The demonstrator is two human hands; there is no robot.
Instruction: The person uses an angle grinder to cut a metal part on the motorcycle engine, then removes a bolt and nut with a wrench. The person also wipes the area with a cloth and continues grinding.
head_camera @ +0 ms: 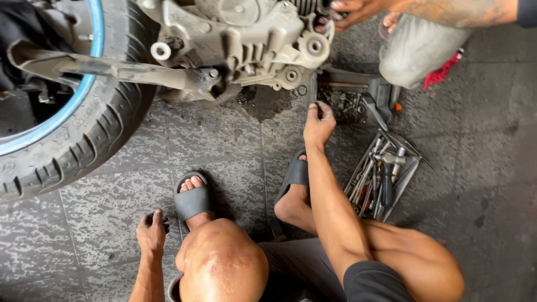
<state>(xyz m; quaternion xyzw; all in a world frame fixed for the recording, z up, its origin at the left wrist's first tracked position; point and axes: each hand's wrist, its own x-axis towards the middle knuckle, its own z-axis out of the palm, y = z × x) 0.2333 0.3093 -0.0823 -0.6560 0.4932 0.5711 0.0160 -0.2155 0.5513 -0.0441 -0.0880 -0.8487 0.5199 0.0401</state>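
Observation:
My right hand [319, 122] reaches forward to the left edge of a black tray [380, 92] that holds small greasy parts, and its fingers curl over that edge. My left hand [151, 230] rests on the grey tiled floor beside my left foot, fingers curled under and nothing visible in it. A grey scooter engine casing [251, 39] hangs just above and beyond my right hand. The rear tyre [84, 140] with a blue rim stands at the left.
An open metal toolbox [383, 176] full of wrenches and sockets lies right of my right forearm. Another person's hand [352, 10] touches the engine at the top, their knee [417, 47] close by. A red rag [444, 70] lies beside that knee.

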